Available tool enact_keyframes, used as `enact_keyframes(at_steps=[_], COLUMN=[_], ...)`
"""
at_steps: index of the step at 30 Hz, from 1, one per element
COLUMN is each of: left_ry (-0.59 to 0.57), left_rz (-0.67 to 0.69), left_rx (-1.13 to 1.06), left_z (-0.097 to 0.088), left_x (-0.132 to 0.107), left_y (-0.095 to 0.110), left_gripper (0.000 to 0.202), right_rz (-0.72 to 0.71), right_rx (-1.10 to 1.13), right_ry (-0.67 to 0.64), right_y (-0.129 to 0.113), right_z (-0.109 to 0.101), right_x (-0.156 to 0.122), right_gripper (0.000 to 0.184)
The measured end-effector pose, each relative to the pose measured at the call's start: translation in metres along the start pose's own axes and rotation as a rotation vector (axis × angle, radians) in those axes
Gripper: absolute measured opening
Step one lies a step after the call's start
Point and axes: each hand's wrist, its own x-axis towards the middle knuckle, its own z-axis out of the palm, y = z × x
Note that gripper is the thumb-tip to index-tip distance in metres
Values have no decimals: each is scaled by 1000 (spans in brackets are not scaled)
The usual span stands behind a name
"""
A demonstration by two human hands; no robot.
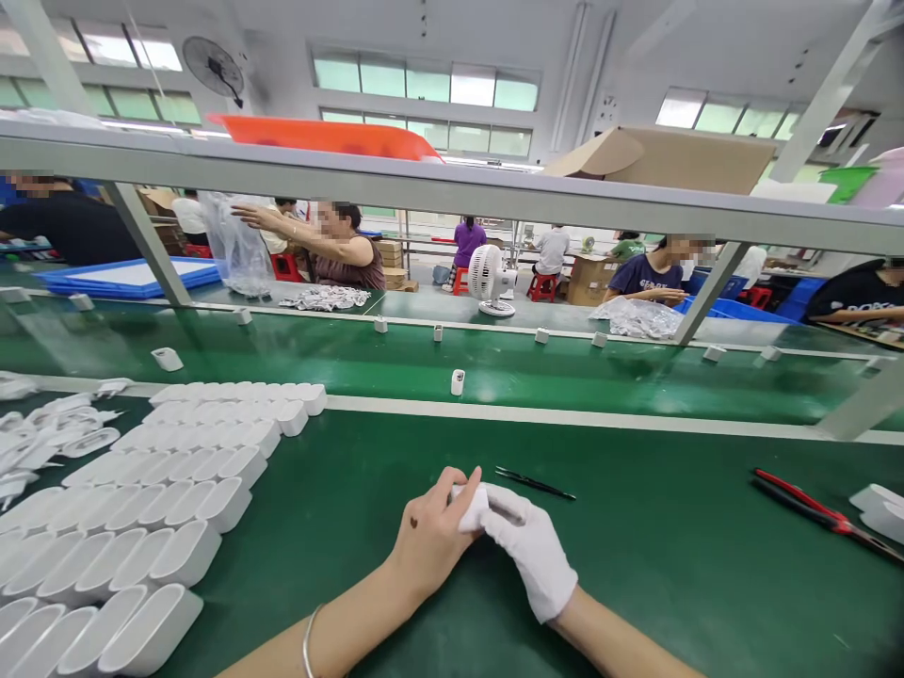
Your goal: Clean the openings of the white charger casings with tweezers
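On the green table (636, 565), with rows of white cases (141, 508) to your left, your bare left hand (430, 541) and gloved right hand (526, 551) together grasp one small white case (472, 504) near the black tweezers (533, 483).
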Motion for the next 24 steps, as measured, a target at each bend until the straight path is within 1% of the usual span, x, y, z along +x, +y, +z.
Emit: enact_keyframes(at_steps=[2,4,6,7,10,13,17,19,20,21,22,24], left_ry=[7,-4,8,29,104,134,163,156,137,110,76,-13], left_rz=[26,-15,-67,-80,-45,-13,22,48,40,8,-49,-202], left_rx=[-129,-349,-536,-586,-591,-532,-476,-500,-517,-528,-524,-466], left_z=[-1,-2,-4,-4,-4,0,5,5,4,3,2,2], left_x=[-1,-1,0,1,0,-2,-7,-7,-7,-6,-5,-1], left_y=[5,8,11,12,13,11,10,10,10,10,9,5], left_gripper=[72,83,86,85,83,79,68,69,71,73,76,78], right_rz=[64,132,156,155,141,185,279,269,250,222,180,59], right_rx=[128,248,330,355,406,455,562,549,510,446,350,60], right_ry=[-34,-122,-224,-264,-323,-330,-299,-295,-273,-219,-130,131], right_y=[3,4,3,1,-3,-2,2,2,1,-1,-4,-11], right_z=[-2,-4,-3,-2,1,0,0,-2,-4,-9,-16,-36], right_x=[1,2,3,3,3,2,0,2,5,9,16,38], right_gripper=[37,37,32,28,23,24,26,28,32,39,45,55])
